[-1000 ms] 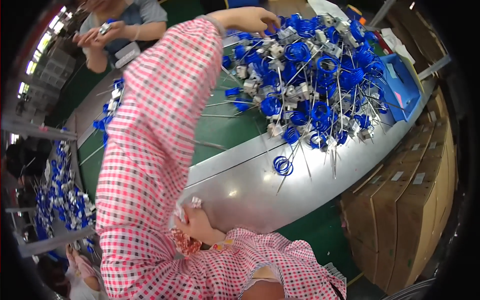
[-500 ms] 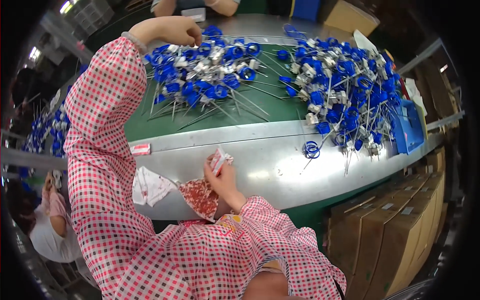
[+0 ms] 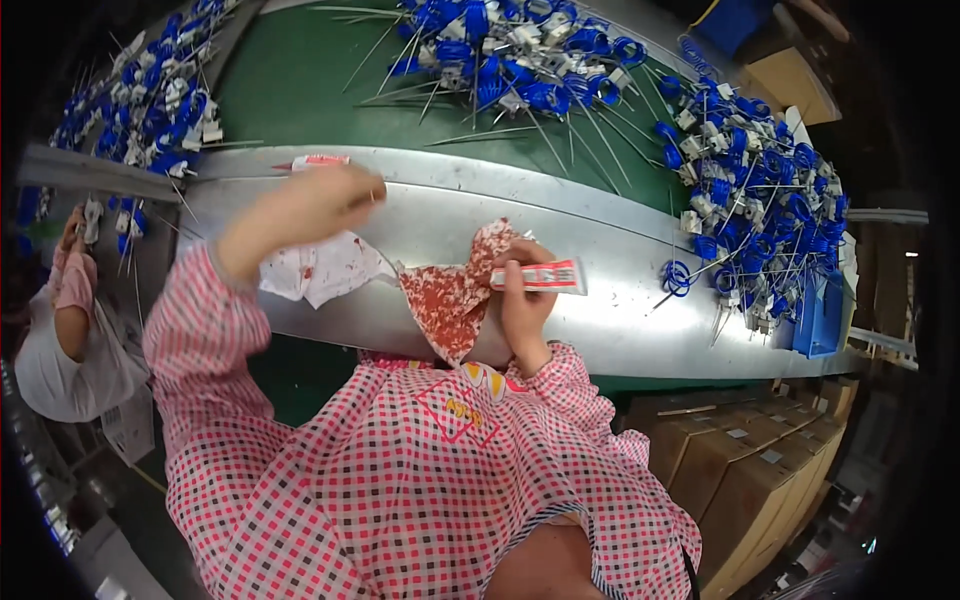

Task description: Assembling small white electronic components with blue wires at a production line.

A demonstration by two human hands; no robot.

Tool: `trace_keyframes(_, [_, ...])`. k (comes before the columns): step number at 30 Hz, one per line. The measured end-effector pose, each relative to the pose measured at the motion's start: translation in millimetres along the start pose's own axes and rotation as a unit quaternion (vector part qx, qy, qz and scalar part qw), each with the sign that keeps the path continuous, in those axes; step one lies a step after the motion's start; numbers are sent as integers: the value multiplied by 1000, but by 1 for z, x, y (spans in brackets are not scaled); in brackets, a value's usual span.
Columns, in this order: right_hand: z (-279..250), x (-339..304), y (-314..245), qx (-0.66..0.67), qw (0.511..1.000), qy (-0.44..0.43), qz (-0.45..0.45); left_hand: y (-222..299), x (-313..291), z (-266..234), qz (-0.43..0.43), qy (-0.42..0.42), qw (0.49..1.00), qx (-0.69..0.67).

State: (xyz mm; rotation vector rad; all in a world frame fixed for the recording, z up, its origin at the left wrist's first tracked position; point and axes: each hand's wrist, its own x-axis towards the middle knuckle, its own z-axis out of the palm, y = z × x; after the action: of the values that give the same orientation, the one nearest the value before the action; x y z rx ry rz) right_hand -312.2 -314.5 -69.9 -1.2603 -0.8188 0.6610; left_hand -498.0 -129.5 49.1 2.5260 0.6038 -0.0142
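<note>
My right hand (image 3: pixel 525 315) is closed around a red-and-white squeeze tube (image 3: pixel 548 277), which points to the right. Against its fingers a cloth (image 3: pixel 445 305) with red and white blotches is bunched up and hangs over the table's near edge; whether the fingers grip it too I cannot tell. My left hand (image 3: pixel 305 215) hovers above the metal table, its fingers curled but smeared by motion. Beneath that hand lies a white cloth (image 3: pixel 318 272) with red stains. Just behind it is another red-and-white tube or packet (image 3: pixel 322 161), partly covered by the hand.
Beyond the metal edge (image 3: pixel 430 205) a green belt (image 3: pixel 300 90) carries heaps of blue coiled wires with white connectors (image 3: pixel 520 60). Another heap (image 3: pixel 760 200) is at the right beside a blue bin (image 3: pixel 822 310). Cardboard boxes (image 3: pixel 740 450) stand lower right. A co-worker (image 3: pixel 85 340) sits at left.
My view has turned, so the heaps sit further right and higher. My left hand has come back from the wire heap to above the near table. The tube in my right hand now points sideways.
</note>
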Motion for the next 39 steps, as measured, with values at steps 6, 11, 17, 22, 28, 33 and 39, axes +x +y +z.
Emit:
trace_keyframes(6, [-5,-5,-15,0,999,32,-29,39,-59,84,-113,79,987,-81])
trace_keyframes(11, [0,-7,-18,-55,995,-47,-67,62,-72,133,-249,90,928,-263])
trace_keyframes(17, [8,-13,-26,-112,974,-186,-66,81,-66,158,-385,150,679,-607])
trace_keyframes(22, [8,-12,-22,-128,980,-129,-79,79,-50,155,-397,225,675,-580])
trace_keyframes(28, [-1,-2,-14,-115,988,-69,-74,62,-43,178,-271,258,734,-566])
trace_keyframes(33, [-4,-1,-10,-71,995,-25,-67,54,-40,177,-173,273,579,-748])
trace_keyframes(39, [-5,0,-12,-35,998,1,-57,56,-32,162,-177,252,453,-836])
